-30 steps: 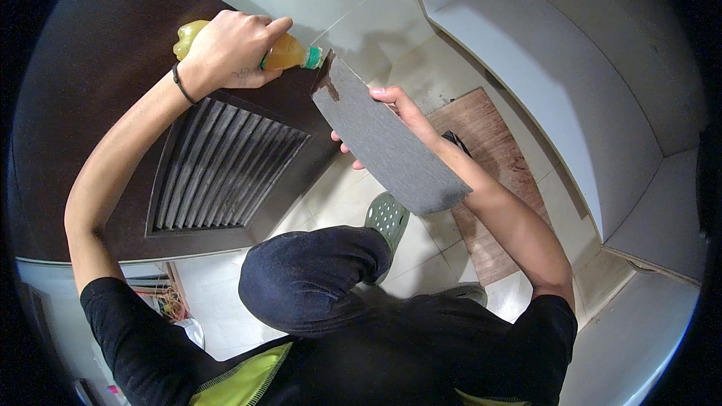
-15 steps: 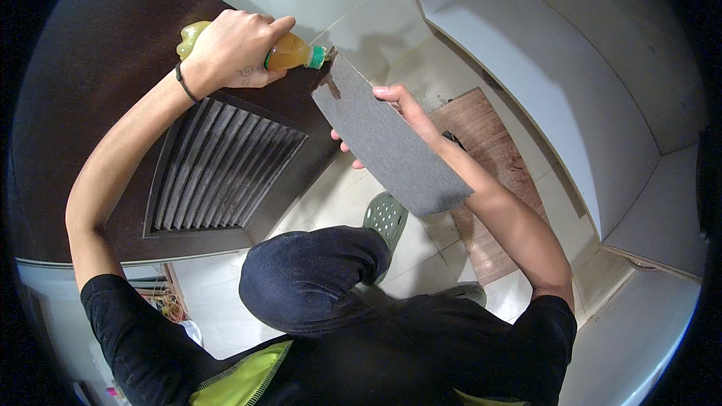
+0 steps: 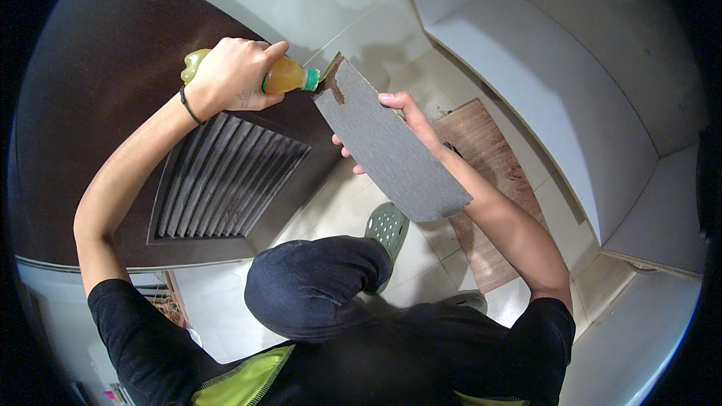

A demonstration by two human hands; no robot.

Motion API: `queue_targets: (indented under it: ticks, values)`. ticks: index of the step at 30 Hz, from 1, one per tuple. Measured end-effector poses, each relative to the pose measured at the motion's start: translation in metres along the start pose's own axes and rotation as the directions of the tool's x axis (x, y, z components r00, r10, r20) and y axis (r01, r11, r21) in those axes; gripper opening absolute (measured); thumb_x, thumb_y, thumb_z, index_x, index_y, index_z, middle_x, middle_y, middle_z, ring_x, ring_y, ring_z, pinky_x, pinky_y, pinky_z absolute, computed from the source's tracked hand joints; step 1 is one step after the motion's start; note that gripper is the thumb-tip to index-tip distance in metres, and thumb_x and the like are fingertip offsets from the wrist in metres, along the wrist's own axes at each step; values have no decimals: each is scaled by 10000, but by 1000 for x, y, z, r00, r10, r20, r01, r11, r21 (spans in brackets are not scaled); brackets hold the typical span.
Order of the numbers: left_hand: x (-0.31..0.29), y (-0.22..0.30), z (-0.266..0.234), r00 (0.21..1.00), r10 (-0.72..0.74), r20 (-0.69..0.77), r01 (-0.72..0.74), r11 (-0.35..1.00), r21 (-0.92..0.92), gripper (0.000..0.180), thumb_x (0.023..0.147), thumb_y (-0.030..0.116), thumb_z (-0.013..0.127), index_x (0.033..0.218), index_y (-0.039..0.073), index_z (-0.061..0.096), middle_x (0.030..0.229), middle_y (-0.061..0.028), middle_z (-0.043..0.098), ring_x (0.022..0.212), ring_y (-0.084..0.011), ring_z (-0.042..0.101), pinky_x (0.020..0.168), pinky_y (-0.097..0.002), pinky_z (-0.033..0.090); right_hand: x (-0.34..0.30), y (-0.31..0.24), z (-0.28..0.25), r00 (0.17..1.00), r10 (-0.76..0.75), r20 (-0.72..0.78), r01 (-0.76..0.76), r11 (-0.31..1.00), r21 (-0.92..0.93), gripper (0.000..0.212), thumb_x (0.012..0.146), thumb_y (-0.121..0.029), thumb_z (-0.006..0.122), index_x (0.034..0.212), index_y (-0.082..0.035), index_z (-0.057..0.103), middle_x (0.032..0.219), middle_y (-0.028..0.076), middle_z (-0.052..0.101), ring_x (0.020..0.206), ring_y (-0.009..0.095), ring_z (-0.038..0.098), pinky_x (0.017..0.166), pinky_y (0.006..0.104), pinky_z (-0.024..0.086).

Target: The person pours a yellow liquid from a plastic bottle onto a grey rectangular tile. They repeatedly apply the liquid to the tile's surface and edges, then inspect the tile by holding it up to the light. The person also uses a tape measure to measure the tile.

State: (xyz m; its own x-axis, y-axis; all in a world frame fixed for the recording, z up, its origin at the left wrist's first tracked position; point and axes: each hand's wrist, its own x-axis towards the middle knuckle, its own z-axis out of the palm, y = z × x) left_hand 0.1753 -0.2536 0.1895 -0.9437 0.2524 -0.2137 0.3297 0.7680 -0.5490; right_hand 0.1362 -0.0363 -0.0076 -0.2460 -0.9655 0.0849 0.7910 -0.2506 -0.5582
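Note:
In my left hand (image 3: 229, 75), fingers wrapped round it, a clear plastic bottle (image 3: 284, 75) of yellow-amber liquid lies tilted on its side. Its green neck points right, at the far end of a flat grey rectangular board (image 3: 391, 150). A wet-looking brown patch (image 3: 335, 90) marks that end of the board, right by the bottle's mouth. Whether the mouth touches the board I cannot tell. My right hand (image 3: 412, 116) grips the board from beneath and behind, thumb on its right edge and fingertips showing past its left edge.
A dark brown wooden panel with a slatted vent (image 3: 233, 180) stands at the left. On the tiled floor lies a brown wood-patterned board (image 3: 481, 173). A white open cabinet (image 3: 549, 83) is at the right. My bent knee (image 3: 308, 286) and green clog (image 3: 388, 229) are below the grey board.
The view has shifted slightly. My left hand and the bottle sit a little lower and nearer, the bottle's mouth still by the board's stained end. Both grips are unchanged.

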Motion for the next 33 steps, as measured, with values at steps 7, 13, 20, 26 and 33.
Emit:
queue_targets:
  ticks: [7,13,20,26,33]
  values:
    - [-4,2,2,998,61,-32,-62,998,-19,568,645,336,793,1048,-13,595,770,-159,671,691,-330,679,646,-403,558,-3,-3,4,1000,-25,6,25,998,62,738,860,-580,452,1327,-8,483,1068,195,622,908,245,644,729,422,586]
    - [-7,1,5,1000,-15,10,16,999,-49,577,601,315,791,1031,-13,593,771,-155,651,747,-337,672,662,-427,540,-4,-10,-2,996,-56,63,52,996,68,755,864,-581,431,1351,-5,468,1113,209,617,932,264,646,740,431,585]
    - [-14,6,6,980,-179,87,182,983,-21,602,657,389,789,1059,-9,584,823,-198,662,795,-353,673,717,-439,538,-21,-37,-4,965,-134,227,101,983,151,756,868,-555,433,1386,-4,426,1152,237,603,948,283,643,746,433,589]
    - [-48,54,-2,862,-507,31,390,622,-679,365,663,257,772,804,-3,560,733,-200,650,680,-365,665,648,-385,522,-2,-102,-11,843,-504,189,465,859,215,727,869,-505,451,1366,24,423,1199,246,577,978,300,635,778,446,583]
    - [-84,117,-28,484,-868,111,393,102,-914,511,687,262,791,1040,-6,537,861,-50,568,782,-117,561,724,-266,469,105,-158,-14,644,-765,-20,764,642,61,610,869,-430,388,1283,11,471,1181,200,582,1002,275,602,853,462,534]
